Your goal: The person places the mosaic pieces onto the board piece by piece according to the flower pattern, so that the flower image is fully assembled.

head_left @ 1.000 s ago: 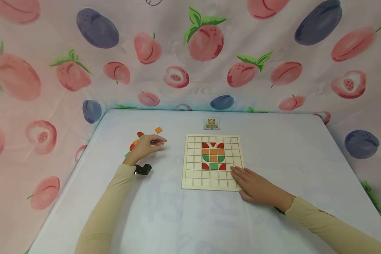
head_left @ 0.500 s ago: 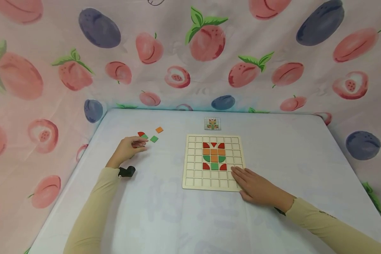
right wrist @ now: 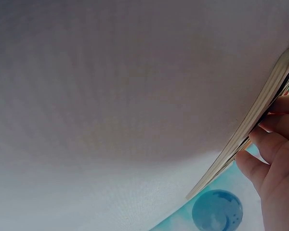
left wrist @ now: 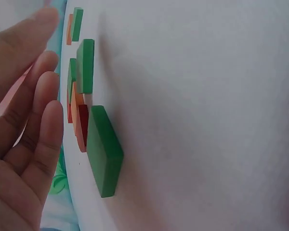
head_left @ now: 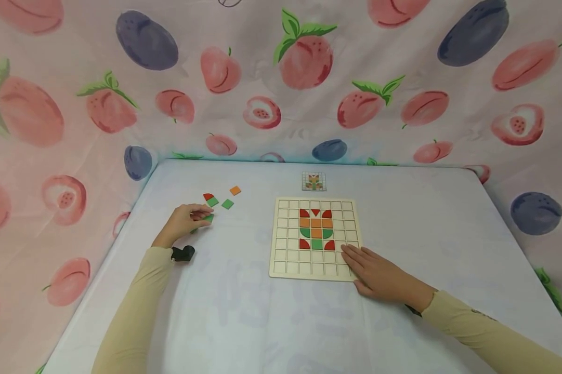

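Hovering with loosely bent, relaxed fingers, the left hand (head_left: 180,223) is beside flat green squares (head_left: 227,204), near an orange square (head_left: 235,190), on the white table (head_left: 243,311). Straight-fingered, the right hand (head_left: 381,277) rests on a pale gridded board (head_left: 286,255) bearing a tulip-shaped mosaic (head_left: 316,233); right sleeve markings (head_left: 483,314) are too small to read.

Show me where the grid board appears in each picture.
Head: the grid board sits just below and right of centre, the right hand resting on it.
Left wrist: not in it.
Right wrist: edge-on, slanting along the right side.
Landmark in all three: white tabletop.
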Demonstrator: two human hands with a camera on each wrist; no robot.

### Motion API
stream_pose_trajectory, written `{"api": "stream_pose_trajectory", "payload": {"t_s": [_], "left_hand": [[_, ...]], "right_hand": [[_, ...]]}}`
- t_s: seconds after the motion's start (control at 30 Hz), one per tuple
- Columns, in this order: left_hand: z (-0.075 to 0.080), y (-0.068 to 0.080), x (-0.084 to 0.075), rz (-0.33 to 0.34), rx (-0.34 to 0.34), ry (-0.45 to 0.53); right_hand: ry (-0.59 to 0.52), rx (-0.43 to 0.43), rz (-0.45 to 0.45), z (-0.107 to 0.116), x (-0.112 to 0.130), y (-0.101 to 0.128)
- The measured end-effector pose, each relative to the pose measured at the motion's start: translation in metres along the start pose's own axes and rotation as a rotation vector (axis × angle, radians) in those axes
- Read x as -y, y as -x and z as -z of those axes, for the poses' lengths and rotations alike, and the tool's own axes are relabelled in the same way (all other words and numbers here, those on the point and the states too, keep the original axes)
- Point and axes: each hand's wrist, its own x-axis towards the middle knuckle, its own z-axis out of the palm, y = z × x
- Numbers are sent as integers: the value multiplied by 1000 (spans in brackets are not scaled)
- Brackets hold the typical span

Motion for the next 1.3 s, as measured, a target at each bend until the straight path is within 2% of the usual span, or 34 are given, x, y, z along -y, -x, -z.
{"api": "stream_pose_trajectory", "payload": {"t_s": [0.13, 0.6, 0.97, 1.17, 1.3], "left_hand": [[-1, -2, 3, 13, 8, -20], [2, -5, 6, 93, 28, -65], [3, -7, 7, 72, 20, -80], [0, -8, 11, 91, 15, -95], [-1, -8, 12, 104, 7, -116]], "right_hand": [[7, -25, 15, 0, 0, 0], [-9, -3, 12, 3, 0, -1], [-22, -10, 12, 0, -1, -1], [-1, -45, 17, -2, -1, 0], [-8, -18, 10, 0, 0, 0]]}}
